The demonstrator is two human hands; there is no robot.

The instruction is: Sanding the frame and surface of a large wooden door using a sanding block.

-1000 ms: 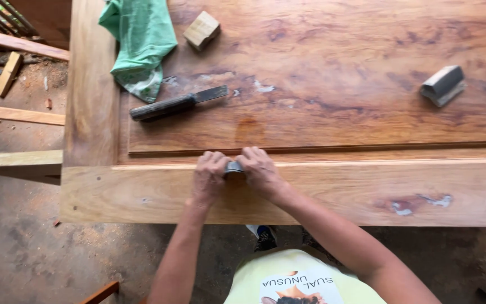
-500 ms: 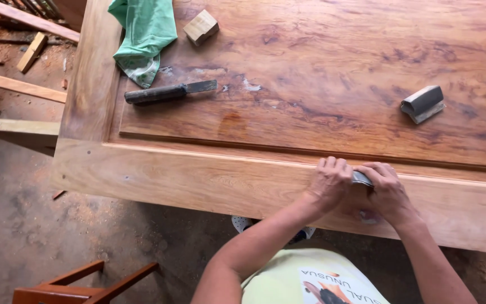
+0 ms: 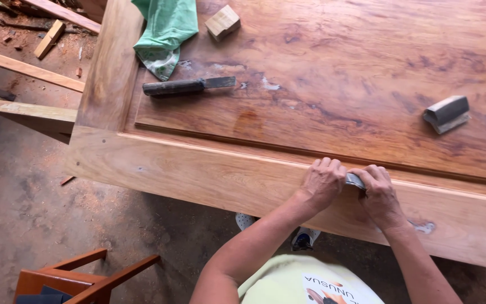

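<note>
both hands are down on the near rail of a big wooden door panel point(image 3: 209, 174), pressed close together w/ a small grey sanding pad point(image 3: 355, 180) between them. left hand point(image 3: 323, 183) is curled over the pad's left end, fingers bent & knuckles up, clamped on it. right hand point(image 3: 379, 194) grips the right end the same way, fingers folded over the top. only a short grey strip of the pad shows in the gap between the hands; rest is hidden under the fingers. from what shows, its long axis runs along the rail, left to right, following the groove where rail meets the raised centre panel. can't tell which end is front.

pad sits right at the inner edge of the rail, touching the wood, toward the right part of the near side.

further up on the centre panel, well apart from the hands: a putty knife point(image 3: 188, 86) w/ dark handle, lying roughly parallel to the rail, blade pointing right. a green cloth point(image 3: 167, 28) is bunched just above it at the panel's far left. a small wood block point(image 3: 223, 22) lies beside the cloth. a second grey sanding block point(image 3: 446, 113) rests off to the right. whitish filler smears dot the wood near the knife.

below the panel, dusty floor & a reddish wooden chair point(image 3: 85, 276) at lower left. loose timber lengths point(image 3: 26, 68) lie past the panel's left edge.
</note>
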